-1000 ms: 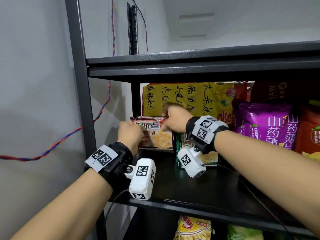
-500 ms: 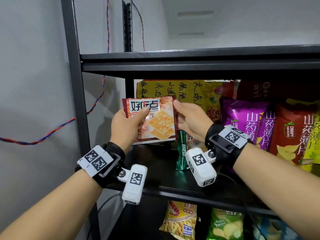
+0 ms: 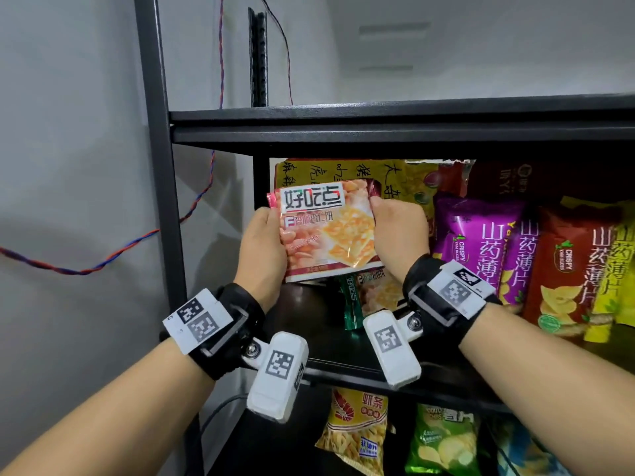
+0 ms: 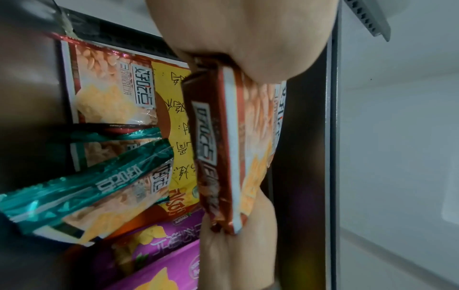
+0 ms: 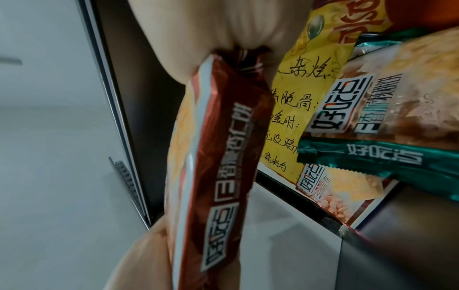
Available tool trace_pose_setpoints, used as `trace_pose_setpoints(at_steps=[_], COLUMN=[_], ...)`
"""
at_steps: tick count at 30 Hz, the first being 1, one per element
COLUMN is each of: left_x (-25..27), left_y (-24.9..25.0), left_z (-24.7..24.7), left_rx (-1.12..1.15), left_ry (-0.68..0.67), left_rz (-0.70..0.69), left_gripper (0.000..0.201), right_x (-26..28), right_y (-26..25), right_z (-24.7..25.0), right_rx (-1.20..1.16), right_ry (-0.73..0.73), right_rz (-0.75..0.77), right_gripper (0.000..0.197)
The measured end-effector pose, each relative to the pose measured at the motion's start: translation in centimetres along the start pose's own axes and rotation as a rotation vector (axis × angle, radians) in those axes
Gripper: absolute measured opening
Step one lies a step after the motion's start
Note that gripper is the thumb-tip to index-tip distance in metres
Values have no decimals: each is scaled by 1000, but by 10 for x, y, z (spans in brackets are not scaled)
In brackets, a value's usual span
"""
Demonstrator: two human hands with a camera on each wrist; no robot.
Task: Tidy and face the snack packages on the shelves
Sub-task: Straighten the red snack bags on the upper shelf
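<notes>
A red cracker pack (image 3: pixel 323 231) is held upright, front toward me, in front of the left end of the middle shelf (image 3: pixel 347 369). My left hand (image 3: pixel 264 245) grips its left edge and my right hand (image 3: pixel 398 235) grips its right edge. The wrist views show the same pack edge-on (image 4: pixel 218 149) (image 5: pixel 221 157), pinched between both hands. Behind it a green cracker pack (image 3: pixel 354 304) leans on the shelf, partly hidden, and another red cracker pack (image 4: pixel 109 88) lies further in. A large yellow bag (image 3: pixel 347 173) stands at the back.
Purple (image 3: pixel 474 249), red (image 3: pixel 563 276) and yellow yam-chip bags (image 3: pixel 618 269) stand in a row to the right. The shelf above (image 3: pixel 395 128) is close overhead. A dark upright post (image 3: pixel 161 187) and grey wall bound the left. More snack bags (image 3: pixel 357 431) sit on the shelf below.
The red pack went from lying flat on the shelf to lifted and turned upright, front facing me. Both hands shifted to grip its side edges.
</notes>
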State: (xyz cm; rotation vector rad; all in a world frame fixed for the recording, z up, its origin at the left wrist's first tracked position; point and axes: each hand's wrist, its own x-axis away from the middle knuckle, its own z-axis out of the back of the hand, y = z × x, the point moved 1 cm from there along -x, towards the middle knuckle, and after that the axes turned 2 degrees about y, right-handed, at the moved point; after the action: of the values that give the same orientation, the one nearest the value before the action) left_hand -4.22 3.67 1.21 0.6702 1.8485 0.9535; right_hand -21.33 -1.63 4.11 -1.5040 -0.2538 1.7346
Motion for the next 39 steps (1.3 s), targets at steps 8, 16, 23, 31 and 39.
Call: trace_pose_setpoints(at_steps=[8, 16, 23, 31, 39], left_x=[6, 2, 18, 5, -9], left_y=[-7, -2, 2, 13, 22], left_z=[7, 6, 11, 9, 15], left_rx=[-295, -282, -115, -429, -216], left_ry=[33, 41, -298, -460, -351], left_rz=[-171, -142, -341, -541, -358], left_gripper=[25, 23, 51, 57, 39], right_x=[17, 37, 23, 30, 25], right_y=[12, 8, 3, -8, 8], right_z=[5, 14, 41, 54, 58], right_rx=[-76, -712, -808, -847, -358], right_ry=[-26, -455, -436, -776, -527], right_rz=[-62, -342, -705, -973, -421], right_gripper=[47, 53, 34, 31, 71])
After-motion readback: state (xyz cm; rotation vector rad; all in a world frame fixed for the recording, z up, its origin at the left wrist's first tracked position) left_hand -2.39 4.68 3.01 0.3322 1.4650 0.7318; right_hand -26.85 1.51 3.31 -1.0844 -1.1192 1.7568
